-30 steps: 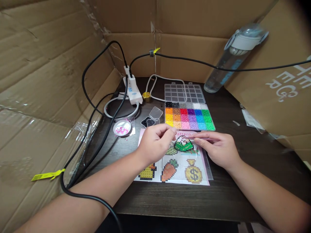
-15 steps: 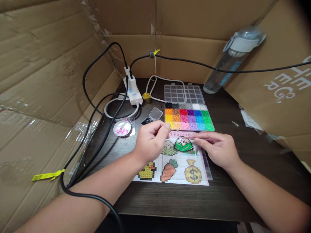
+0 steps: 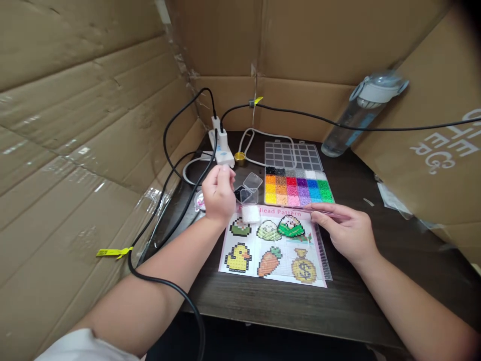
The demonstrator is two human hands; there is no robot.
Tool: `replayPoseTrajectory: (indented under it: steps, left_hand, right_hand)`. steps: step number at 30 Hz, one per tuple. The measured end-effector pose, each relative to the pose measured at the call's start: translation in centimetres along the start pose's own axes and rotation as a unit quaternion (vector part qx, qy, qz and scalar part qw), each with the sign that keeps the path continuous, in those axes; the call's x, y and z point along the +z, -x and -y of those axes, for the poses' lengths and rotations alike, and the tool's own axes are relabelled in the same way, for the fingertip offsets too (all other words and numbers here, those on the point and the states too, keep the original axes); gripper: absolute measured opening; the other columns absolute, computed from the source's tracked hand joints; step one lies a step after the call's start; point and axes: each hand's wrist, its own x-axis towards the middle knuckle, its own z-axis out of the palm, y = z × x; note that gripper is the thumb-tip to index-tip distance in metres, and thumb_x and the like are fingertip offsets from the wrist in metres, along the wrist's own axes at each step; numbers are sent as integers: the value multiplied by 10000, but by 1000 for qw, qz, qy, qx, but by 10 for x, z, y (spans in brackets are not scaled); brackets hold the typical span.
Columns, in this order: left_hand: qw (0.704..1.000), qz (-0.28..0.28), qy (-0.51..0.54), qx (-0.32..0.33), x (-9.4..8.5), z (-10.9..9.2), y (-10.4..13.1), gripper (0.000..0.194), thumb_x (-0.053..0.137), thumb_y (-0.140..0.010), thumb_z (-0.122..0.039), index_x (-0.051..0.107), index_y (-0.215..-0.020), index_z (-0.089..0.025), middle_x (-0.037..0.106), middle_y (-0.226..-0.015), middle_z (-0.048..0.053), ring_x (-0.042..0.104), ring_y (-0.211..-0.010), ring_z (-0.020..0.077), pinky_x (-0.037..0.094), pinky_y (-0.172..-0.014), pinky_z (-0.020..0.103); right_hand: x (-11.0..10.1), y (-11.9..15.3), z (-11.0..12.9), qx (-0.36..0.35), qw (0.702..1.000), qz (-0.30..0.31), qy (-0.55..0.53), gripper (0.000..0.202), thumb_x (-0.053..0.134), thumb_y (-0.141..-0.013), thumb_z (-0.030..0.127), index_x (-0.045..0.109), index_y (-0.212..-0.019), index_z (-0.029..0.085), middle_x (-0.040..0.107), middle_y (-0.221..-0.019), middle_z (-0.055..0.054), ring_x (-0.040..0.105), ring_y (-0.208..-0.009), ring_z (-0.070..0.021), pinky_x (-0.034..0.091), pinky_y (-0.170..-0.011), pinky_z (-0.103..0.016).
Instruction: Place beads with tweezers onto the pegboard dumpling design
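My left hand (image 3: 220, 194) is raised left of the pattern sheet (image 3: 250, 283), its fingers curled together; anything inside them is hidden. My right hand (image 3: 347, 228) pinches thin tweezers (image 3: 326, 211), which point left above the sheet's upper right part. Below their tip, a green and white bead figure with a dark outline (image 3: 291, 227) lies on a clear pegboard (image 3: 323, 253) over the sheet. A small container of white beads (image 3: 251, 214) stands on the sheet's top edge. Behind the sheet is the sorted bead box (image 3: 298, 188), with many colours in its compartments.
Small clear cases (image 3: 252, 182), one with black beads, lie near my left hand. A dish with pink beads (image 3: 200, 199) is partly hidden behind it. A power strip (image 3: 223, 150), black cable (image 3: 173, 283) and bottle (image 3: 353, 115) stand within cardboard walls (image 3: 308, 45).
My left hand has moved left and up, off the sheet, uncovering the container of white beads and more pictures. The tweezers remain in my right hand. The camera view has shifted.
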Motion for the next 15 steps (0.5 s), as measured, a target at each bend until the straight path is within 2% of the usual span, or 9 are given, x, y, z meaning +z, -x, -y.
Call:
replayPoseTrajectory:
  steps: [3,6,10,13,15]
  left_hand:
    - [999,30,-24,5,0,10,-2,322,471,-932,-364,609,-711,-175,613,-737,25,550,-684,116,448,-643,236]
    - [996,84,-29,-23,2,15,3,408,437,-941,-452,649,-739,-167,668,-785,59,604,-736,146,490,-699,273]
    - [991,115,-24,-70,6,15,10,480,440,-916,-545,645,-709,-164,674,-734,63,620,-667,151,489,-604,268]
    - [989,115,-34,-87,6,13,12,478,445,-912,-546,626,-684,-167,655,-684,48,601,-598,136,467,-537,249]
    - [989,114,-56,-78,6,14,12,466,436,-924,-519,620,-678,-168,647,-670,39,587,-584,129,456,-527,243]
  right_hand:
    - [0,1,7,1,1000,-21,-12,168,731,-799,308,783,-941,236,780,-927,-30,746,-847,-214,618,-813,-319]
    - [-2,4,23,-14,1000,-26,-11,163,736,-795,311,785,-932,239,781,-922,-29,748,-836,-214,624,-801,-319]
    - [2,7,47,-31,1000,-1,-5,145,734,-794,309,788,-916,252,780,-927,-23,748,-854,-212,628,-791,-311]
    - [13,4,58,-40,998,47,-4,158,729,-791,313,788,-918,240,780,-915,-37,750,-821,-221,636,-749,-336]
    - [25,2,61,-67,995,68,2,146,722,-788,304,788,-893,227,777,-922,-50,745,-854,-235,628,-787,-373]
